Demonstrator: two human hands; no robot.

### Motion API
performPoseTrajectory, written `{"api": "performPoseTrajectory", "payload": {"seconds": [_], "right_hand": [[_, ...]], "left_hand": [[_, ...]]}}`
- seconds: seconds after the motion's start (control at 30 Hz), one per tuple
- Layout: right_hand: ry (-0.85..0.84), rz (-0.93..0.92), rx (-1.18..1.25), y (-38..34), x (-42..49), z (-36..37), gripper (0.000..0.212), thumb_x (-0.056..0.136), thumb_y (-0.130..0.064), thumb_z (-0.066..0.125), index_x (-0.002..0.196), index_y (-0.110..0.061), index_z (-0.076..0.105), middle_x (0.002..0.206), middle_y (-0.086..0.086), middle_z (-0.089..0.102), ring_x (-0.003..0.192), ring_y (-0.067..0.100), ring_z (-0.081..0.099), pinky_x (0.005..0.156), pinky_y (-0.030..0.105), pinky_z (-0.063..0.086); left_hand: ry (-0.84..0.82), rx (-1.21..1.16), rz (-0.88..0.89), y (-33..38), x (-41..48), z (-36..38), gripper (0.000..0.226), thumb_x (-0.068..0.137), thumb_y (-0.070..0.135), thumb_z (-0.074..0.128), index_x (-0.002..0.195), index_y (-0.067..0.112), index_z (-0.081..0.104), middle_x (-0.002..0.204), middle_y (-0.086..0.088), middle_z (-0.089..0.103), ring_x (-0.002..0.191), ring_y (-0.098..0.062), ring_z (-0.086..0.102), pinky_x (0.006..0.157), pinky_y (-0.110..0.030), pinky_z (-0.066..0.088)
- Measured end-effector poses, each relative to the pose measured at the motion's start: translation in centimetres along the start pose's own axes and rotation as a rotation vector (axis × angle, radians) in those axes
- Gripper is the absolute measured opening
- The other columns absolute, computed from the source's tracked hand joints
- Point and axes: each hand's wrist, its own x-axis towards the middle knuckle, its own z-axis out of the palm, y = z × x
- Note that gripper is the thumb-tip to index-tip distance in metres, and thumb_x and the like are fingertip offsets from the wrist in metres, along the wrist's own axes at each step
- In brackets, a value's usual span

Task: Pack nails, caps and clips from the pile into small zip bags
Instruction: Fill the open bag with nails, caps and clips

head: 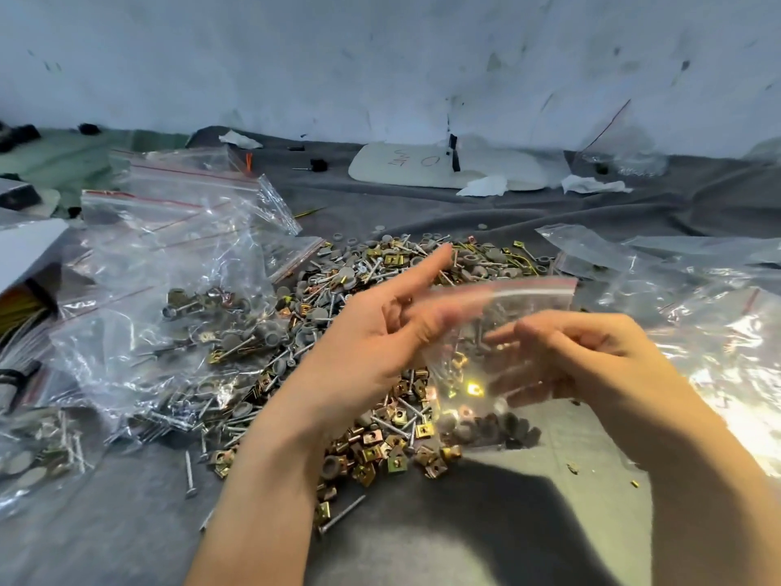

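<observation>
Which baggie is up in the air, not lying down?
The small zip bag held between the left hand and right hand, above the pile; the others lie on the cloth.

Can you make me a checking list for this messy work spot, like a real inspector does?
Surface: grey cloth, wrinkled, with bright glare at the right.
Job's things: pile of nails, caps and clips in the middle; small zip bag held above it, with some parts already at its bottom.
Clutter: filled bags at the left; empty bags at the right; paper scraps and a white board at the back.
Hands: left hand pinches the bag's left side, index finger straight; right hand holds the right side, fingers curled behind the plastic.
Cables: nothing seen for sure; yellow strands at the left edge, too unclear to name.
Surroundings: stained white wall behind.
</observation>
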Motion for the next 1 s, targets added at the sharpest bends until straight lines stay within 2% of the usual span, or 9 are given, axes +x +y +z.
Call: {"api": "performPoseTrajectory", "payload": {"seconds": [0.07, 0.17, 0.23, 0.43, 0.53, 0.63, 0.8, 0.87, 1.0], "right_hand": [[0.069, -0.055, 0.084, -0.1, 0.2, 0.4, 0.032, 0.078, -0.040, 0.059, 0.090, -0.015, 0.076, 0.082, 0.016, 0.073, 0.070, 0.032, 0.071, 0.060, 0.036, 0.059], [0.120, -0.111, 0.124, -0.4, 0.5, 1.1, 0.035, 0.079, -0.042, 0.059, 0.095, -0.016, 0.075, 0.082, 0.015, 0.073, 0.074, 0.032, 0.071, 0.064, 0.039, 0.059], [0.148, -0.116, 0.084, -0.4, 0.6, 1.2, 0.038, 0.078, -0.045, 0.060, 0.101, -0.018, 0.074, 0.087, 0.012, 0.074, 0.081, 0.027, 0.071, 0.066, 0.035, 0.059], [0.427, -0.020, 0.165, 0.3, 0.1, -1.4, 0.034, 0.076, -0.041, 0.059, 0.092, -0.013, 0.072, 0.082, 0.009, 0.074, 0.076, 0.021, 0.070, 0.073, 0.032, 0.058], [0.578, -0.011, 0.048, 1.1, 0.0, -2.7, 0.018, 0.087, -0.030, 0.061, 0.081, -0.016, 0.071, 0.073, -0.001, 0.073, 0.071, 0.013, 0.067, 0.067, 0.022, 0.056], [0.747, 0.057, -0.398, 2.5, -0.1, -4.4, 0.015, 0.088, -0.029, 0.066, 0.076, -0.022, 0.071, 0.086, 0.000, 0.073, 0.081, 0.017, 0.060, 0.075, 0.029, 0.045], [0.503, 0.527, -0.885, 4.6, 0.4, -5.3, 0.024, 0.088, -0.040, 0.064, 0.092, -0.018, 0.071, 0.130, 0.017, 0.057, 0.124, 0.036, 0.046, 0.105, 0.044, 0.036], [0.466, 0.589, -0.900, 4.7, 0.5, -5.0, 0.025, 0.089, -0.043, 0.061, 0.093, -0.019, 0.067, 0.117, 0.014, 0.065, 0.106, 0.032, 0.055, 0.099, 0.042, 0.042], [0.538, 0.525, -0.808, 4.1, 0.4, -5.0, 0.028, 0.091, -0.040, 0.060, 0.096, -0.013, 0.066, 0.093, 0.009, 0.069, 0.079, 0.023, 0.056, 0.071, 0.030, 0.041]], "left_hand": [[-0.096, 0.154, -0.082, 0.0, 0.0, 0.0, 0.071, 0.080, 0.050, 0.062, 0.144, 0.027, 0.044, 0.117, 0.028, 0.065, 0.109, -0.002, 0.065, 0.100, -0.028, 0.050], [-0.351, 0.285, -0.124, -0.4, -0.2, 0.2, 0.027, 0.093, 0.033, 0.058, 0.115, 0.021, 0.068, 0.097, 0.016, 0.074, 0.088, -0.001, 0.069, 0.076, -0.015, 0.051], [-0.276, 0.239, -0.124, -0.6, -0.2, 0.2, 0.020, 0.094, 0.027, 0.055, 0.097, 0.019, 0.073, 0.079, 0.011, 0.074, 0.067, 0.001, 0.065, 0.058, -0.009, 0.046], [0.607, -0.219, -0.180, 0.4, -0.6, -4.0, 0.026, 0.086, 0.028, 0.057, 0.104, 0.021, 0.073, 0.088, -0.001, 0.075, 0.073, -0.010, 0.071, 0.057, -0.017, 0.054], [1.142, -0.002, -0.090, 0.1, -0.7, -5.9, 0.067, 0.098, 0.022, 0.055, 0.155, 0.026, 0.019, 0.146, 0.002, 0.048, 0.126, -0.007, 0.048, 0.101, -0.028, 0.045], [1.379, 0.233, 0.108, 0.0, -1.0, -6.1, 0.085, 0.093, 0.020, 0.056, 0.157, 0.022, 0.000, 0.164, -0.002, 0.003, 0.150, -0.017, 0.009, 0.122, -0.037, 0.009], [0.954, 0.213, 0.298, 0.5, -0.2, -2.0, 0.048, 0.095, 0.010, 0.052, 0.138, 0.030, 0.044, 0.135, 0.008, 0.055, 0.118, 0.003, 0.053, 0.097, -0.013, 0.045], [0.676, 0.285, 0.245, 0.2, 0.1, -0.3, 0.033, 0.099, 0.011, 0.050, 0.120, 0.035, 0.057, 0.106, 0.014, 0.070, 0.096, 0.002, 0.063, 0.080, -0.008, 0.048], [0.248, 0.455, 0.178, -0.8, 0.7, 1.2, 0.022, 0.101, 0.034, 0.045, 0.114, 0.042, 0.061, 0.097, 0.019, 0.072, 0.093, -0.003, 0.067, 0.082, -0.021, 0.054]]}}
